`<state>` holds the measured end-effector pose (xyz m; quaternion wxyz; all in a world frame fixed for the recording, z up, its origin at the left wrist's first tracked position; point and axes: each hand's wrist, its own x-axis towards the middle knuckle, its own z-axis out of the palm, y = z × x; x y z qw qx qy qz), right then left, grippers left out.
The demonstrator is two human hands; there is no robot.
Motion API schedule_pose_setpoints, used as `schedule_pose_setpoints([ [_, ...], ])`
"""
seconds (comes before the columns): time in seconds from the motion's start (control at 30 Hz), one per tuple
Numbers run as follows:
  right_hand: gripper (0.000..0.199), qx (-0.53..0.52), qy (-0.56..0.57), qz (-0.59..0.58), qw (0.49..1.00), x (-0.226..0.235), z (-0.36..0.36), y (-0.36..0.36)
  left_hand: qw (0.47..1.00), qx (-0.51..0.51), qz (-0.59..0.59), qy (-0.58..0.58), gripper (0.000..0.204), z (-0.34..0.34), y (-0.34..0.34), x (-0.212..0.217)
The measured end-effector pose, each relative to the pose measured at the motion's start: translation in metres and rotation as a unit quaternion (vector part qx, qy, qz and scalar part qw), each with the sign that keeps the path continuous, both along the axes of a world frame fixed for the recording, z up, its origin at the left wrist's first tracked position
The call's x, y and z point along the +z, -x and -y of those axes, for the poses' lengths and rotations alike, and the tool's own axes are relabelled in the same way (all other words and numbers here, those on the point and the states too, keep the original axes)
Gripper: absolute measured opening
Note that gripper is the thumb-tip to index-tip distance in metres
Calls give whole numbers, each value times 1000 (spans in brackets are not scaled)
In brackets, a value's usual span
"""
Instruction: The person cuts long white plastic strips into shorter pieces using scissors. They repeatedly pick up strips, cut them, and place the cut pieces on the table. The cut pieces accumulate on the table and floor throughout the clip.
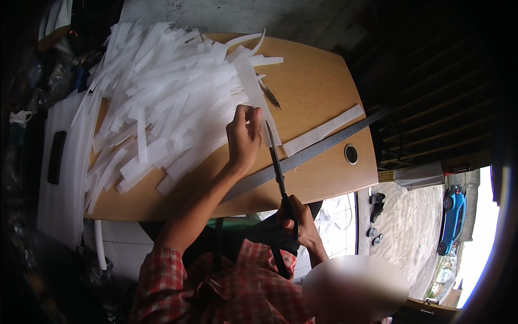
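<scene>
My left hand (244, 137) is closed, its thumb and fingers pinching the edge of a white foam strip (253, 89) that slants across the wooden table. My right hand (305, 224), nearer to me, grips the handles of black scissors (279, 175). The long blades point away from me and reach up beside the near end of that strip; whether they touch it I cannot tell. Left of my left hand spreads a big loose heap of cut white foam strips (167, 92). Another single strip (324, 129) lies to the right, along a metal ruler (329, 141).
A pen (270, 94) lies on the table (318, 70) beyond my hands. A round cable hole (350, 154) sits near the right edge. At the left, a black flat object (56, 157) rests on white sheets (73, 119). Footwear (377, 207) and a blue car (452, 221) show beyond.
</scene>
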<state>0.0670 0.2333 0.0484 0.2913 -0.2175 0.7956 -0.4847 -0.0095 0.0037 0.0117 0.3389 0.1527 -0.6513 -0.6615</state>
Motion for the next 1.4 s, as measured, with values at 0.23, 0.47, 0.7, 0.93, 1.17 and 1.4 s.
schedule_pose_setpoints([
  [0.23,88,-5,-8,2,1000,-2,-2,-1,999,5,27,32,22,0,-2,4],
  [0.47,84,-18,-4,-13,1000,-4,-3,0,1000,-16,18,12,26,-4,-1,1],
  [0.7,59,-67,-10,-52,996,-8,-5,-4,997,-1,31,73,33,0,-1,4],
  [0.93,62,-74,28,-67,995,-11,-9,-4,992,-37,0,118,34,0,1,1],
  [1.17,71,-95,0,-50,994,-7,-7,-1,988,-71,9,134,32,2,-2,4],
  [1.4,72,-117,68,-5,991,-14,-10,1,984,-134,-11,119,32,-7,-2,3],
])
